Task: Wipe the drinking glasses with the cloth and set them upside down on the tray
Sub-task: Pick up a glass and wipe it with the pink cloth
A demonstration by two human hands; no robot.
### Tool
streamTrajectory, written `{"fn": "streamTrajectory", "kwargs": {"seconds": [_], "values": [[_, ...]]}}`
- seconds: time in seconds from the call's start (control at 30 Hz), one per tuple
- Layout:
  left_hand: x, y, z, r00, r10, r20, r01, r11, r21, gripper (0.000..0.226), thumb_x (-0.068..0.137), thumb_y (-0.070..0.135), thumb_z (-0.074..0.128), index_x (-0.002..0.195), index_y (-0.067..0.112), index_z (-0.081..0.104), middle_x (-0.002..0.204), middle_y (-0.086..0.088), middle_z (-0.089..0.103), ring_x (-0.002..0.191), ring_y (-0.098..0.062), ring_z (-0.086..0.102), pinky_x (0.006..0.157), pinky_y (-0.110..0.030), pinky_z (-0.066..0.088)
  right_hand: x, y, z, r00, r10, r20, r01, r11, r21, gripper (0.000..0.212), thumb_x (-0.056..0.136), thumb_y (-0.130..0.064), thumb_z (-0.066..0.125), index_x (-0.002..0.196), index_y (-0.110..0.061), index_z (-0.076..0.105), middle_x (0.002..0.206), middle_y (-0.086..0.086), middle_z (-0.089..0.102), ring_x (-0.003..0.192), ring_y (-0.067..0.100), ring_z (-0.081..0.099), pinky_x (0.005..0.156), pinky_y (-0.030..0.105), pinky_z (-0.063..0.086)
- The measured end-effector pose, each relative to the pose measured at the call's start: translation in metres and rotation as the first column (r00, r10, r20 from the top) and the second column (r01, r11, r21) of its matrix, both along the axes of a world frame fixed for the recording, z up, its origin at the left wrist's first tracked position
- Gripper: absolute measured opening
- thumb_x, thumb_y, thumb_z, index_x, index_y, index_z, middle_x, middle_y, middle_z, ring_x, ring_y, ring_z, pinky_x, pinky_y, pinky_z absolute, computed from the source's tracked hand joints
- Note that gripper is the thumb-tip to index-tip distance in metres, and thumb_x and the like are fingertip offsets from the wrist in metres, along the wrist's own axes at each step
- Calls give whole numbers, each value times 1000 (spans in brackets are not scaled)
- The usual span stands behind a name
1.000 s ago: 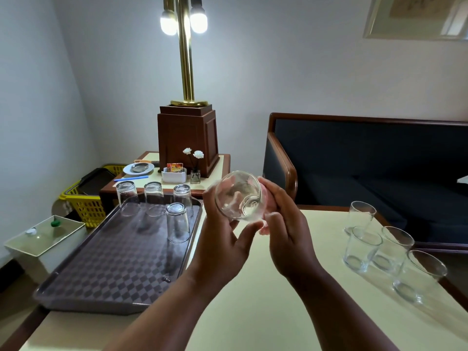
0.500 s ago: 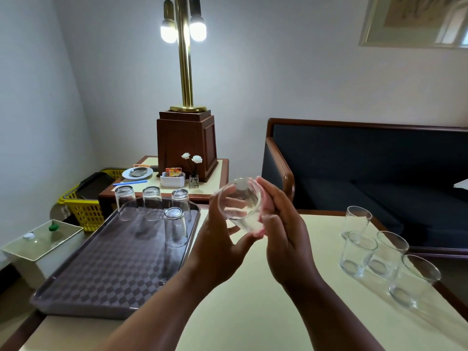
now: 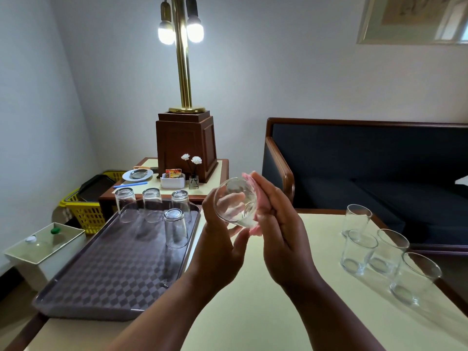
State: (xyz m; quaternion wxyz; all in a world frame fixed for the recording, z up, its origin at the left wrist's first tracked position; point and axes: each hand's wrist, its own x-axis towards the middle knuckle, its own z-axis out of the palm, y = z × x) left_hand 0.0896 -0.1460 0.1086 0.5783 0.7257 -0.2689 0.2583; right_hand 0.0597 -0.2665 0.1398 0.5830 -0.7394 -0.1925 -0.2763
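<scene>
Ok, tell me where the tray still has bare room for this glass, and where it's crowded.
The tray is bare in its near half, from the front glass to the near rim; so is the patch left of that glass, before the back row. The far end is crowded. On the table, four upright glasses crowd the right edge.

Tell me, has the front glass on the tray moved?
No. The front glass still stands upside down on the tray, before the row of three.
</scene>
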Motion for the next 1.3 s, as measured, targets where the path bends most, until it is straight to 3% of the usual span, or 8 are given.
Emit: {"fn": "streamTrajectory", "kwargs": {"seconds": [0.17,0.27,0.4,0.5,0.67,0.83,1.1,1.3], "values": [[3,11,4,999,33,-15,-32,996,81,91,76,34,83,147,18,28,130,15,52,117,-7,58,79,-22,59,6,-3,-2,995,-55,-84,56,998,10,48,90,-25,37,130,-51,45,118,-47,50,115,-16,52,84,15,54],[5,12,0,999,49,-5,-49,995,92,77,77,24,82,138,16,36,129,2,51,116,-7,57,79,-18,57,-1,6,1,999,-17,-43,17,1000,-14,50,94,-24,40,137,-50,43,133,-35,51,124,-7,51,99,27,52],[2,5,1,997,69,-28,-69,998,-6,75,76,8,82,134,22,37,129,31,46,122,-3,54,83,-17,55,3,4,0,998,-1,-66,2,1000,15,46,93,-26,40,127,-58,44,126,-39,53,121,-2,55,94,29,56],[0,4,2,998,63,-4,-63,998,-24,79,79,19,80,140,24,31,138,14,50,128,-9,53,87,-29,59,7,-1,-3,992,-4,-127,10,999,47,44,89,-29,38,126,-52,47,128,-19,60,112,3,61,80,23,58],[-2,1,2,999,37,28,-39,996,80,91,80,15,73,148,20,12,145,-1,42,134,-14,47,97,-23,52,-1,5,1,998,42,-49,-38,996,79,44,93,-25,40,131,-48,48,134,-20,57,125,6,55,101,39,53],[-2,12,9,998,53,36,-56,994,98,91,80,30,82,151,22,26,129,36,48,120,-2,55,80,-16,56,3,-6,0,997,52,-57,-45,992,115,45,90,-19,36,130,-33,53,116,-32,61,113,2,61,85,22,56],[-1,5,4,998,18,64,-24,994,103,77,85,21,72,144,-2,29,138,3,48,130,-8,50,99,-24,51,-5,4,4,997,62,-45,-56,992,115,44,93,-24,37,129,-44,52,128,-24,59,121,6,57,94,29,54],[-3,-4,5,999,17,42,-18,999,38,88,83,10,68,145,24,8,145,1,40,136,-18,45,102,-37,51,1,3,1,991,53,-123,-40,994,103,43,91,-30,38,128,-47,50,128,-22,59,118,2,57,92,25,55]]}}
